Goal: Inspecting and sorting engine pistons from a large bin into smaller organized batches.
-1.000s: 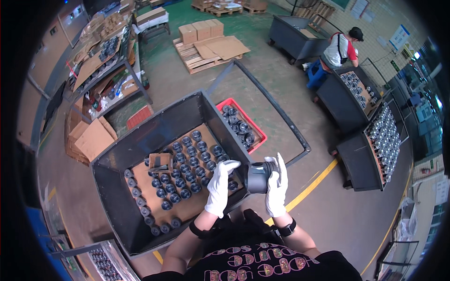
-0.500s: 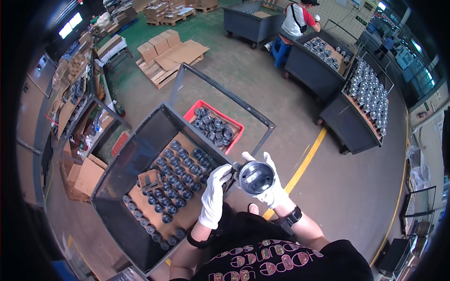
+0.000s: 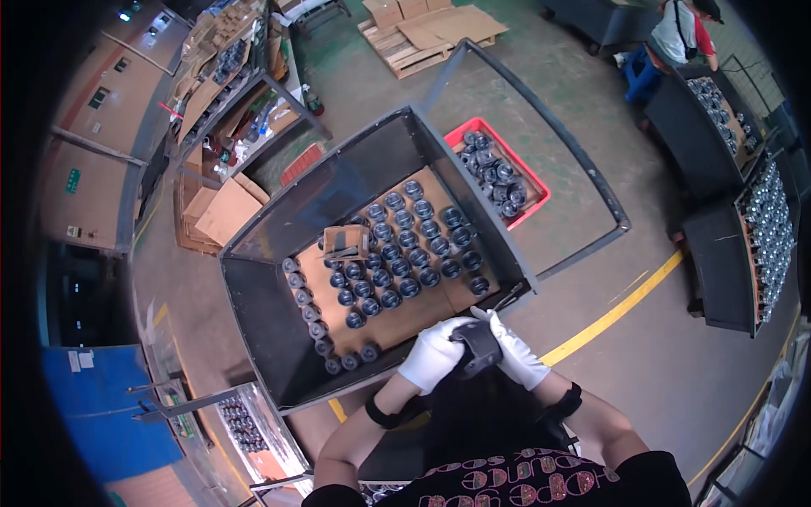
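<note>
Both my hands wear white gloves and grip one dark metal part in front of my body. My left hand closes around its left side, while my right hand has its fingers on the right side. The part is tilted, so its round open face is turned from view. Just beyond my hands stands a dark metal bin, lined with cardboard. Several similar dark round parts stand in rows on that cardboard, with a small open cardboard box among them.
A red crate of loose dark parts sits on the floor past the bin, beside a metal frame. More bins with shiny parts stand at right. A person sits at the far right. Shelving is at left.
The held part has turned from face-up to tilted, and my left hand now grips it too. My view has swung left, with the hands now lower at the near edge of the bin.
</note>
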A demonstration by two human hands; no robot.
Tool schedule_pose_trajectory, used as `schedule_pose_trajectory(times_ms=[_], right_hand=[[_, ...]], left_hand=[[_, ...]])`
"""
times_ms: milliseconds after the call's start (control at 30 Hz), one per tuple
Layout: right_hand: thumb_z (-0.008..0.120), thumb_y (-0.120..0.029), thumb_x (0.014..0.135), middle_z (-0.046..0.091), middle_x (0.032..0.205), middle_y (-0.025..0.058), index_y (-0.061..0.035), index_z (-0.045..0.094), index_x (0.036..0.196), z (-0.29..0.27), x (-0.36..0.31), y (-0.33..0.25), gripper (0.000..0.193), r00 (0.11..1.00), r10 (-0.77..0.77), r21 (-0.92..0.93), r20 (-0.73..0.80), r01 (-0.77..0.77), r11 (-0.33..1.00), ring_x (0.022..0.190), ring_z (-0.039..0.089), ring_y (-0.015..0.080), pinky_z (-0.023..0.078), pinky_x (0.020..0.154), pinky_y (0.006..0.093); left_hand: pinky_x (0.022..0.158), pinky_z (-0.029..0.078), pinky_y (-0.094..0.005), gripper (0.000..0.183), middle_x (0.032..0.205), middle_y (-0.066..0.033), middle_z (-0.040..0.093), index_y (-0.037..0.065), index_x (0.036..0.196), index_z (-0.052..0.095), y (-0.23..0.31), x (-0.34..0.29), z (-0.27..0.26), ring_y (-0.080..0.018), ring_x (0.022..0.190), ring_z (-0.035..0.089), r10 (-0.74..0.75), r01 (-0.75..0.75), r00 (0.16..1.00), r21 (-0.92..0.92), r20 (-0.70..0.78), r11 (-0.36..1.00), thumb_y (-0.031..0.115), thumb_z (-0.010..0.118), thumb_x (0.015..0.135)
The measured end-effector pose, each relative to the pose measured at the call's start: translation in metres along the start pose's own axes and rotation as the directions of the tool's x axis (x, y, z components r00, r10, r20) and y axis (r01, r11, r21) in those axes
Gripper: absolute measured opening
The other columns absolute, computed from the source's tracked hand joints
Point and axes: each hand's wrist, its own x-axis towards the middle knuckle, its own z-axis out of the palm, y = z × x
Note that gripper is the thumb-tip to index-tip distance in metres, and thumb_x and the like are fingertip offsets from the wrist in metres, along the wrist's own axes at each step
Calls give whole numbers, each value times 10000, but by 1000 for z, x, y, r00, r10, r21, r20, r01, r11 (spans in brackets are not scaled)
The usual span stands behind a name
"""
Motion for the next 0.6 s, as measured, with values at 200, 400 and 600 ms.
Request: schedule_pose_trajectory(times_ms=[200, 400, 600], right_hand=[[640, -138, 896, 672, 1131, 139, -70, 656, 1159, -95, 133, 37, 272, 700, -712, -979, 54, 179, 102, 1028, 648, 325, 530, 900, 410], [608, -158, 852, 705, 916, 118, -95, 706, 1018, -121, 172, 62, 203, 861, -508, -977, 21, -91, -194, 824, 670, 319, 546, 709, 440], [634, -7, 764, 672, 864, 96, -62, 666, 979, -132, 174, 69, 224, 811, -577, -930, 101, -130, -344, 737, 643, 293, 528, 648, 418]], left_hand=[[885, 525, -426, 304, 1050, -238, 691, 37, 1103, 695, -147, 69, -65, -382, 1003, 668, -335, 305, 942, 379, 12, 874, 53, 514, 860], [869, 531, -453, 240, 1039, -235, 695, 43, 1029, 699, -358, 179, 3, -396, 993, 667, -441, 388, 897, 440, 20, 810, 184, 536, 923], [864, 566, -432, 300, 1217, -158, 670, 53, 1169, 664, -466, 262, 129, -378, 1031, 670, -606, 508, 773, 392, 185, 767, 221, 617, 925]])
